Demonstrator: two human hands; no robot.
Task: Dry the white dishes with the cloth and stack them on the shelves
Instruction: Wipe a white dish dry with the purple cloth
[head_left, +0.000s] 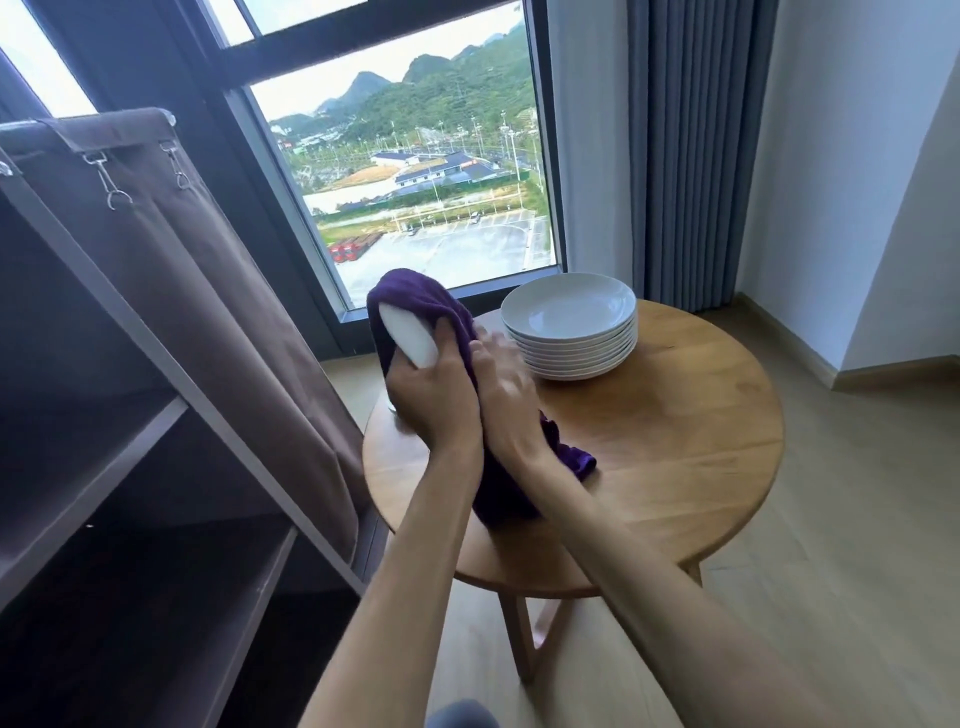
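My left hand (434, 395) grips a white dish (410, 335) held on edge above the left side of the round wooden table (675, 467). A purple cloth (415, 299) wraps over the dish's top and far side and hangs down to the tabletop. My right hand (501, 387) presses against the cloth on the dish's right side, its fingers blurred. A stack of several white dishes (569, 325) stands at the table's back edge, just right of my hands.
A brown fabric shelf unit (130, 467) with its curtain pulled aside stands at the left, its shelves bare. A large window is behind the table, grey curtains (691, 156) hang at the right, and light wooden floor surrounds the table.
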